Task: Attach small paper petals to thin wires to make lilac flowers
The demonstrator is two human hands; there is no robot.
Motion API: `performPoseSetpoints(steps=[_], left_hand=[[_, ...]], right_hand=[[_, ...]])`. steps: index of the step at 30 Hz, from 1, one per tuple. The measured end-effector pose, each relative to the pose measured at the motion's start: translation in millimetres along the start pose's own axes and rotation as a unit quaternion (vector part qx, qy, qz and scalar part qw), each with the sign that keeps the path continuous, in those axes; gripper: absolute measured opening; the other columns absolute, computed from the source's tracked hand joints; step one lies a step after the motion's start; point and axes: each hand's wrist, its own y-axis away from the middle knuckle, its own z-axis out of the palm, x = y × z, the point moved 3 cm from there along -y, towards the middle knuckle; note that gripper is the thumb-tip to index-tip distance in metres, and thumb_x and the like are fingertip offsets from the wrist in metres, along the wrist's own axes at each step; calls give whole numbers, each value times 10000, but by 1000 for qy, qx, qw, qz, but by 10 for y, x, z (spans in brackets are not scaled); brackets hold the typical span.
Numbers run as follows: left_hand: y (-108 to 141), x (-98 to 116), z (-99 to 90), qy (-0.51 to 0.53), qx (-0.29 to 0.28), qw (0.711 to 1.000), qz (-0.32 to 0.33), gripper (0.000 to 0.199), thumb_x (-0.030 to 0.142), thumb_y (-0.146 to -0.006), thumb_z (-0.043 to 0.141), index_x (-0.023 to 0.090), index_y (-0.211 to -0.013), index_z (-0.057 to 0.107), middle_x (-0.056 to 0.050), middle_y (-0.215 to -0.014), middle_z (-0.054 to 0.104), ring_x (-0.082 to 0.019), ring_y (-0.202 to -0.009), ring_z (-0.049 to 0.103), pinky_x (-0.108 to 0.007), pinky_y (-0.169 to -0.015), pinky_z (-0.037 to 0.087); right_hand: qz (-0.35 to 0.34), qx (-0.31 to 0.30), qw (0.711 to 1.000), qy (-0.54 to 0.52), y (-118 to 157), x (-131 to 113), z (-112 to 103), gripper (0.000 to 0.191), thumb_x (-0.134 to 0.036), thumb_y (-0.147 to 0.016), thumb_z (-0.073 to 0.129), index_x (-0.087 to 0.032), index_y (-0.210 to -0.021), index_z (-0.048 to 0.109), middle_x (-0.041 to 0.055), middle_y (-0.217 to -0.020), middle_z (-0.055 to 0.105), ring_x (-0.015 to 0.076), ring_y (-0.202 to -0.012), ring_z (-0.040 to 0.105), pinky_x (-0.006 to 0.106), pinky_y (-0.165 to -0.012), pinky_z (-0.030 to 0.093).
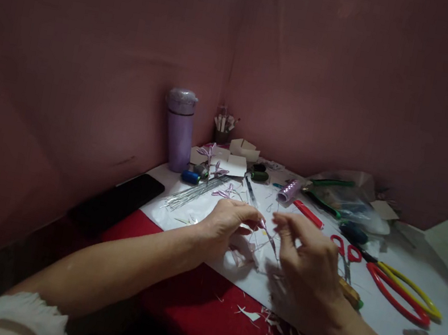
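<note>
My left hand (224,228) pinches one end of a slim, pale purple thread-wrapped piece (269,239), which slants down to the right over the white sheet. Just right of it is my right hand (307,257), thumb and forefinger closed together; whatever fine strand they may hold is too thin to make out. Beneath the hands lie curled, shiny pale scraps (240,257), partly covered by the left fingers. Beyond the left hand stand purple wire-and-thread petal shapes (224,192), with another petal sprig (209,153) farther back. A pen (251,191) points away behind the hands.
A bundle of thin wires (193,194), a blue thread spool (190,177), a purple bottle (178,133) and a black phone (120,204) are on the left. To the right lie a purple spool (289,190), red scissors (347,253), and red-and-yellow-handled pliers (405,295). Paper clippings (250,314) litter the red cloth.
</note>
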Motion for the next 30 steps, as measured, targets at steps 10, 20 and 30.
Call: performPoseSetpoints(steps=[10,20,30], left_hand=[[129,255,57,-91,-110,980,137,115,210,-683,650,136,-596,656,-20,-717,601,-116,-720,547,-266,-753,408],[96,254,33,-69,-212,973,63,122,258,-677,685,139,-671,664,-15,-661,609,-115,-668,534,-261,-720,380],[81,274,7,-79,-207,973,65,119,237,-685,685,129,-706,641,-20,-703,619,-109,-693,551,-257,-732,395]], right_hand=[[257,-203,790,-519,-109,235,145,325,-339,-801,620,-228,-1104,585,70,-1121,622,173,-925,591,308,-820,448],[200,-365,794,-443,-53,322,103,259,-410,-784,620,-171,-687,633,-11,-653,534,115,-602,463,246,-594,373],[202,-250,832,-452,-108,363,132,255,-446,-821,538,-201,-760,577,34,-787,586,163,-723,529,271,-644,409]])
